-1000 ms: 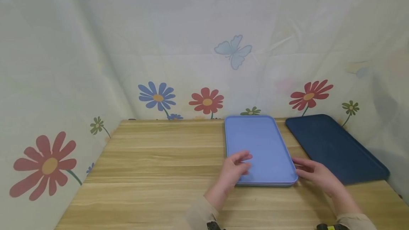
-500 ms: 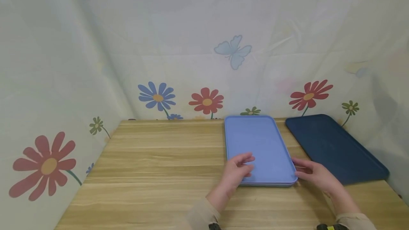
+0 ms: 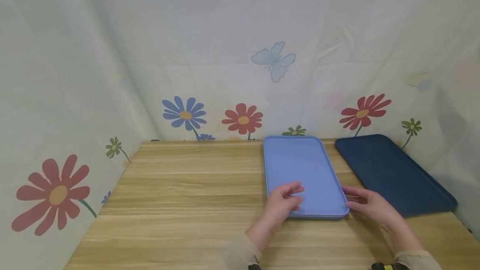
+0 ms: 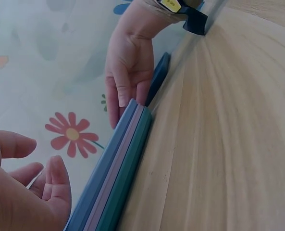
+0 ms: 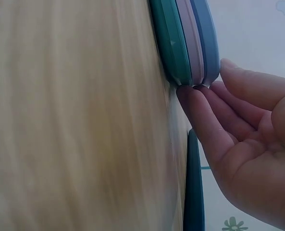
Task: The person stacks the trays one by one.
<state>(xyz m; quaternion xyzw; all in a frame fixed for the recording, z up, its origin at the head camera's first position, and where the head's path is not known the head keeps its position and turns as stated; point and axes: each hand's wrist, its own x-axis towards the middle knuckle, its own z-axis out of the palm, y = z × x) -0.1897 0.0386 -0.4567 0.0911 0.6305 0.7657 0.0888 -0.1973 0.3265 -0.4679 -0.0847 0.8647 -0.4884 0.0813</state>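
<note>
A stack of three rectangular trays lies on the table, with a light blue tray [image 3: 300, 161] on top. Below it, the left wrist view shows the edges of a pink tray [image 4: 114, 168] and a green tray [image 4: 129, 168]. My left hand [image 3: 275, 209] is over the stack's near left part, fingers loosely bent, with nothing between them. At the near right corner, my right hand [image 3: 375, 207] has its fingertips against the side of the stack. Its thumb [image 5: 243, 82] is at the blue tray's edge in the right wrist view.
A dark navy tray [image 3: 393, 174] lies right of the stack, near the table's right edge. The wood-grain table [image 3: 195, 186] reaches back to a white curtain [image 3: 210, 32] printed with flowers and butterflies, which also hangs along the left side.
My left hand has slid slightly right and toward me over the blue tray. The right hand and the trays look the same.
</note>
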